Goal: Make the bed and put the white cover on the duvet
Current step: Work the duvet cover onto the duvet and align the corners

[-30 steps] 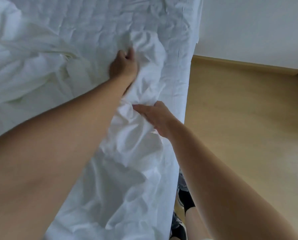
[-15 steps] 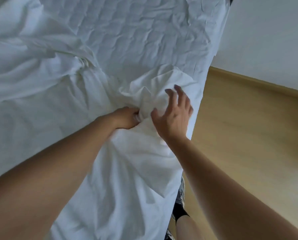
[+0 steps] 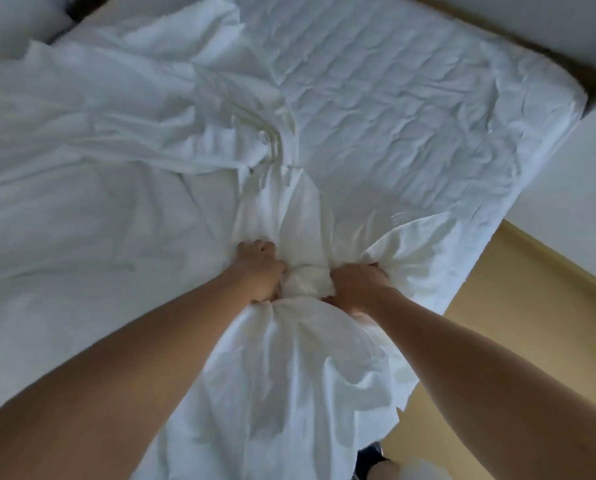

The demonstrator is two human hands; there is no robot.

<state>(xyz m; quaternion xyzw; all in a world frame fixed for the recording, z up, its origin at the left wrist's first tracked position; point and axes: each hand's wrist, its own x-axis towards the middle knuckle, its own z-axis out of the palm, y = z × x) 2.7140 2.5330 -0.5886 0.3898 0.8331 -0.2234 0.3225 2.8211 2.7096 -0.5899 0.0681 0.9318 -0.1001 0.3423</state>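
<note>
A rumpled white cover (image 3: 82,188) spreads over the left and near part of the bed. Its gathered middle (image 3: 307,271) bunches up between my hands. My left hand (image 3: 260,271) grips the bunch from the left, fingers curled into the cloth. My right hand (image 3: 357,282) grips it from the right, with a fold of cover (image 3: 421,244) fanning out beyond it. The quilted mattress top (image 3: 393,109) lies bare at the far right of the bed. I cannot tell the duvet apart from the cover.
A white pillow (image 3: 16,26) lies at the far left corner. The bed's right edge (image 3: 518,209) drops to a yellowish wooden floor (image 3: 518,334). A white wall (image 3: 573,174) stands to the right. My feet (image 3: 372,459) show beside the bed.
My right hand, open above the cloth before, now grips the bunched cover beside my left hand. The view has pulled back and shows more of the bed.
</note>
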